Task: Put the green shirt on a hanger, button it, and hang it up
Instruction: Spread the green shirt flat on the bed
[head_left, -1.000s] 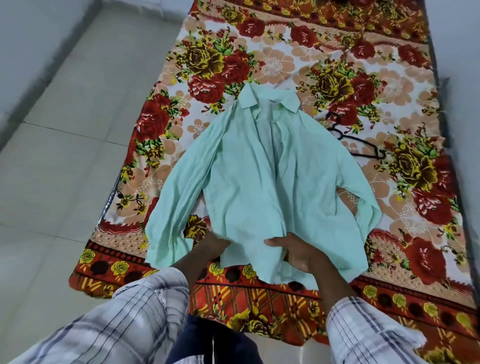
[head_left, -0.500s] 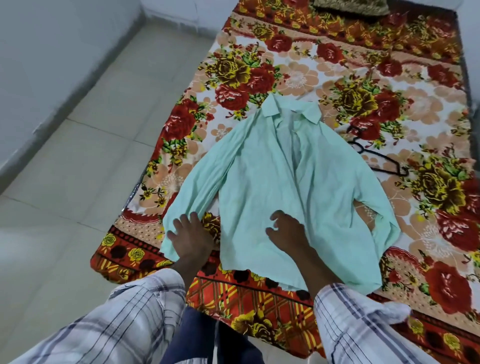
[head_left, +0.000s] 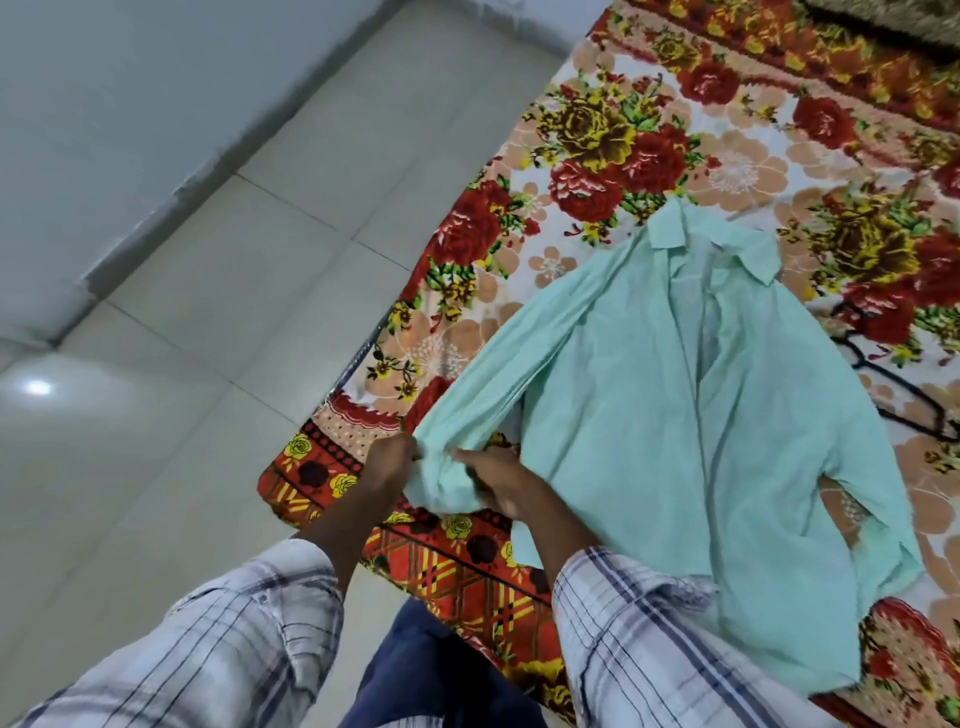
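Shirt (head_left: 691, 415) spread flat on flowered blanket (head_left: 649, 150), collar at far end.
My left hand (head_left: 387, 465) and right hand (head_left: 493, 480) both pinch the cuff end of one sleeve (head_left: 447, 467) near the blanket's front corner. A black hanger (head_left: 904, 400) lies on the blanket just beside the shirt, partly under it. Pale tiled floor (head_left: 218, 322) borders the blanket, meeting a grey wall (head_left: 104, 104).
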